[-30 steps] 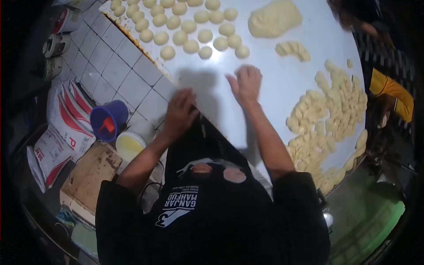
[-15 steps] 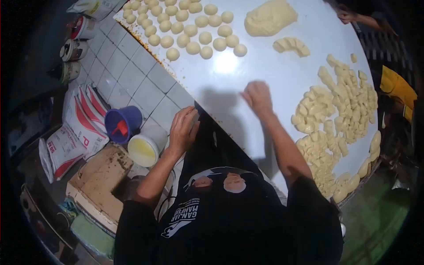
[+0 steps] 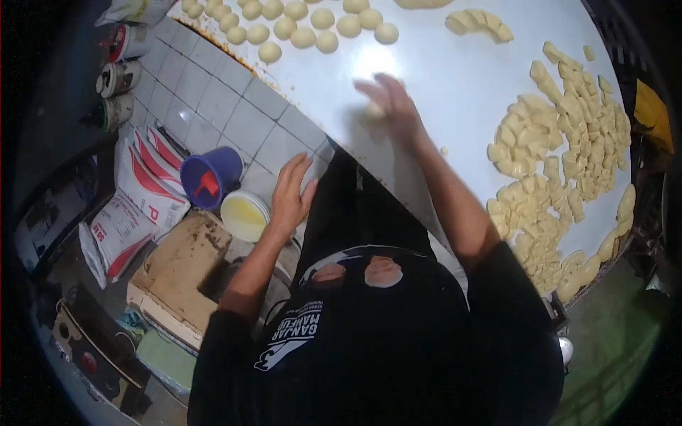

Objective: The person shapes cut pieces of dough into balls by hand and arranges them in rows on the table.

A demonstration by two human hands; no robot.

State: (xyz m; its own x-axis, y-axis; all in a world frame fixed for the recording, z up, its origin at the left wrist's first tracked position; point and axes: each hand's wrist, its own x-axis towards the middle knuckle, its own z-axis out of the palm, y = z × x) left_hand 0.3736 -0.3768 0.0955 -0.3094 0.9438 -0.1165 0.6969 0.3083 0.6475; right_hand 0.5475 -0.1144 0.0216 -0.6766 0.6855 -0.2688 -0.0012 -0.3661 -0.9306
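My right hand [image 3: 396, 110] is over the white table [image 3: 455, 85], fingers apart and a little blurred. A small dough ball [image 3: 374, 111] shows beside its palm, on the tabletop. Off the table's left edge, my left hand [image 3: 291, 195] hangs in the air with its fingers spread and nothing in it. Rows of round dough balls [image 3: 327, 42] sit on the table beyond my hands. A curved row of cut dough [image 3: 479, 24] lies at the upper right, and many cut dough pieces [image 3: 526, 135] are heaped on the right.
Left of the table stand a purple bucket [image 3: 212, 177] with a red scoop and a white bucket [image 3: 246, 216] with yellow contents. Printed sacks [image 3: 124, 227], a cardboard box [image 3: 181, 266] and several lidded pails [image 3: 119, 78] are further left. A yellow cloth [image 3: 652, 117] is at the far right.
My right hand has opened from its closed shape, and a dough ball now shows beside it. The view has shifted, so the large dough lump is mostly out of frame. My left hand remains off the edge.
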